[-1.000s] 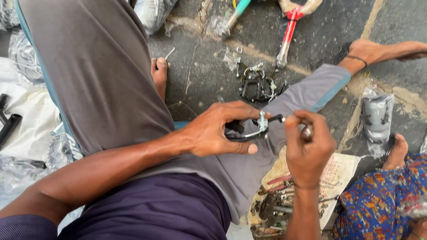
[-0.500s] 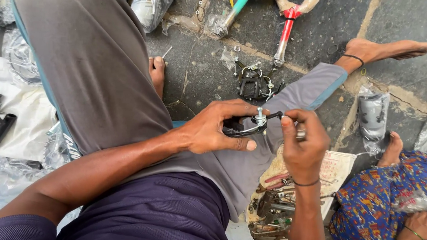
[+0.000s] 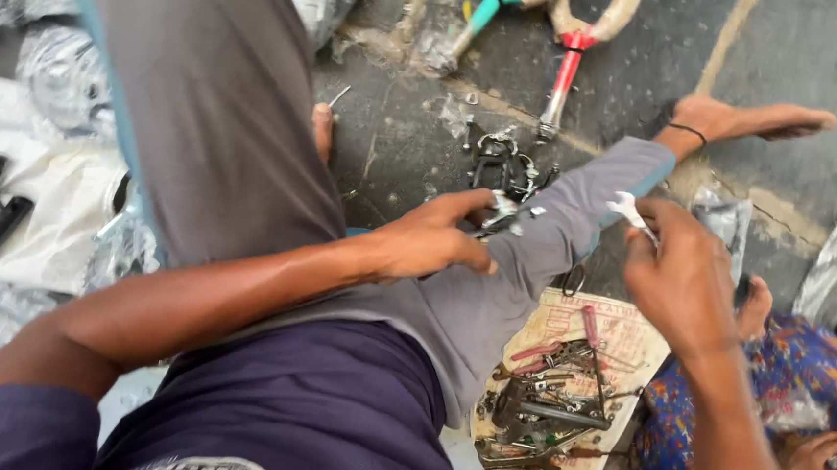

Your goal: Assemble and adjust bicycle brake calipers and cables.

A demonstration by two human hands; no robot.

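Left hand (image 3: pixel 428 241): closed on a small metal part (image 3: pixel 500 214), resting on the thigh. Right hand (image 3: pixel 685 278): gripping a small spanner (image 3: pixel 627 208), now drawn clear of the part, which it met half a second ago. The two are well apart; tightening appears paused. Tool pile (image 3: pixel 549 411) lies on cardboard by the knee.

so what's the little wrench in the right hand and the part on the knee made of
Small wrench in the right hand: probably bright plated steel, pale and shiny. The part under the left hand: apparently metal, dark with silvery glints; mostly hidden, so uncertain.
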